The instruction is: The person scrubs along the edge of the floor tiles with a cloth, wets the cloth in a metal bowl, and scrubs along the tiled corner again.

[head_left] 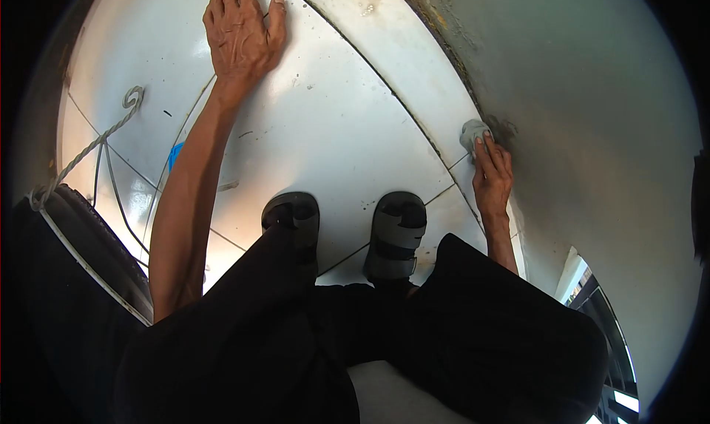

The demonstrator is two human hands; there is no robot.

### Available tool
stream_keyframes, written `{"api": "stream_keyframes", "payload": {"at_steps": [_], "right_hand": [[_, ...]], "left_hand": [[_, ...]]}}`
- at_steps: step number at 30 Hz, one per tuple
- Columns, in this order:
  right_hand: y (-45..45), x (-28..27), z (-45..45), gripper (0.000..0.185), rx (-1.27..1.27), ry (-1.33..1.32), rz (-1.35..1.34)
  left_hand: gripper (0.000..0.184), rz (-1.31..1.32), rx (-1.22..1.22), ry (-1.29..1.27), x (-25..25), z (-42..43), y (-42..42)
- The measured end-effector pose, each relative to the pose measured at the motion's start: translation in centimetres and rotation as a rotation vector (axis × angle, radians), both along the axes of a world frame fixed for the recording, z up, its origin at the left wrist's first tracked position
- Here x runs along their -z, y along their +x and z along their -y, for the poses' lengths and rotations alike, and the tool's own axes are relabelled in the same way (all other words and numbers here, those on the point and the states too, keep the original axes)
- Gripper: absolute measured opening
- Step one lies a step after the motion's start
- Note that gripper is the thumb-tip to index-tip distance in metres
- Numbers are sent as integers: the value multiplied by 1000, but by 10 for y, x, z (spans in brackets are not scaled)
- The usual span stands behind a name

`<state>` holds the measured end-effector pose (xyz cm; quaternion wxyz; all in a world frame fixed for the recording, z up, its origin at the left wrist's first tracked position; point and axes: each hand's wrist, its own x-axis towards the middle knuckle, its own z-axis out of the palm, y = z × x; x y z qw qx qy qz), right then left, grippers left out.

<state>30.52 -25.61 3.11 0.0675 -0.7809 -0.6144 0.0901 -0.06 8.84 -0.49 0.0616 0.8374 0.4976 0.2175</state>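
My left hand [242,28] lies flat on the white tiled floor [310,106], its fingers stretched toward the top of the view and the thumb apart. At the right, my right hand [493,173] presses a crumpled grey cloth [474,135] against the strip of tile where the floor meets the grey wall [577,113]. Its fingers lie over the cloth, which is partly hidden under them. A dark smudge marks the wall beside the cloth.
A twisted wire handle [100,139] and a dark container rim [96,265] stand at the left. Part of a blue object [175,155] shows behind my left forearm. My feet in grey sandals [398,235] rest on the tiles. Dirt lines the wall's base [444,39].
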Motion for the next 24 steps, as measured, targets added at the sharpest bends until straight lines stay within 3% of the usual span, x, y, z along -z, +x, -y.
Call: {"api": "stream_keyframes", "payload": {"at_steps": [4, 10, 12, 13, 16, 17, 24], "right_hand": [[-9, 23, -45, 44, -60, 140, -17], [-64, 50, -224, 38, -259, 350, -62], [-72, 32, -273, 33, -273, -2, -219], [-71, 25, -271, 33, -259, 1, -215], [-59, 8, -243, 33, -225, 363, -264], [-48, -1, -211, 40, -209, 446, -286], [20, -25, 49, 54, -213, -107, 15]], "left_hand": [[58, -44, -15, -3, 2, 2, 1], [56, -38, 14, 47, 7, 1, -4], [56, -33, 24, 30, 4, -2, -4], [55, 0, 11, -11, 2, -2, -4], [53, 24, 26, 7, 3, -2, -7], [53, 34, 28, 0, 4, -1, -7], [55, -28, 37, -1, 12, -4, -6]]}}
